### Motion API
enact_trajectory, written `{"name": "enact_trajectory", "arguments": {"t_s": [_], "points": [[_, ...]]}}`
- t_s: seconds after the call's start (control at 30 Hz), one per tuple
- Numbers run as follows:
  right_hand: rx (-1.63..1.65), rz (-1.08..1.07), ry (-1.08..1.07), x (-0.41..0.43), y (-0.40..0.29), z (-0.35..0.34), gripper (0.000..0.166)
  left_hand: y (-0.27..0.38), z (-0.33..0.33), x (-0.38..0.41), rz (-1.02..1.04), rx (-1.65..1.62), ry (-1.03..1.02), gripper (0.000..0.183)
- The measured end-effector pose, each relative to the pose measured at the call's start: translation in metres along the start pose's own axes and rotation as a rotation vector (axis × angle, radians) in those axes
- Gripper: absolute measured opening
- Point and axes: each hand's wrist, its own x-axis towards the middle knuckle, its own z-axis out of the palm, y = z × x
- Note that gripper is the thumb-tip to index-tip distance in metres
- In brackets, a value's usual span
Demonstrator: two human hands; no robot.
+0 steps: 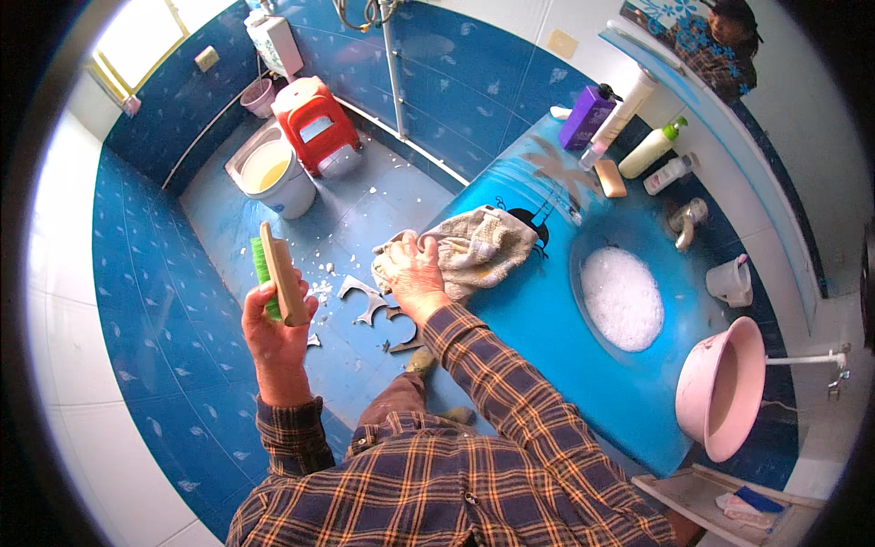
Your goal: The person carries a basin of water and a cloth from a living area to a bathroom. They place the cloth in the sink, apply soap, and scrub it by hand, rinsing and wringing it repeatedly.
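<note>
A scrub brush (287, 280) with a tan back and green bristles is in my left hand (273, 335), raised upright over the floor, bristles facing left. My right hand (412, 273) rests on a bunched, stained beige cloth (485, 246) at the near-left edge of the blue countertop (533, 342); part of the cloth hangs past the edge, and the fingers press into it. Whether they grip it or only lie on it is hard to tell. To the right, the basin holds white foam (622, 299). Below the cloth, broken curved pieces (366, 297) lie on the floor.
A white bucket (294, 191) with yellowish liquid stands beside a red plastic stool (318, 123). Bottles, an orange soap bar (610, 179), a faucet (685, 222) and a white cup (730, 282) line the counter's back. A pink basin (721, 390) leans at its right end. Small white fragments litter the floor.
</note>
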Motion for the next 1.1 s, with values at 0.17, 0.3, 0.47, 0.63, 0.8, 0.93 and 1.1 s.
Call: {"name": "enact_trajectory", "arguments": {"t_s": [0.17,0.3,0.47,0.63,0.8,0.93,1.1], "points": [[0.094,-0.055,0.013,-0.031,0.011,-0.019,0.024,0.001,-0.006,-0.007,0.021,-0.007,0.101,0.042],[0.064,-0.188,-0.014,-0.074,0.022,-0.041,0.014,-0.004,-0.009,0.0,0.014,-0.068,0.116,0.043],[0.025,-0.251,-0.145,-0.151,0.04,-0.08,0.014,-0.005,-0.015,0.016,0.0,-0.064,0.098,0.046],[0.019,-0.258,-0.184,-0.182,0.054,-0.093,0.014,-0.001,-0.036,0.028,-0.01,-0.117,0.07,0.045],[-0.012,-0.359,-0.148,-0.095,0.028,-0.055,0.019,0.01,-0.051,0.024,-0.015,-0.124,0.181,0.045],[-0.18,-0.42,-0.116,-0.04,0.002,-0.006,0.026,0.024,-0.045,0.021,0.042,-0.083,0.183,0.049],[-0.287,-0.229,-0.437,0.014,-0.025,0.016,0.024,0.026,-0.045,0.011,0.045,-0.089,0.182,0.049]]}}
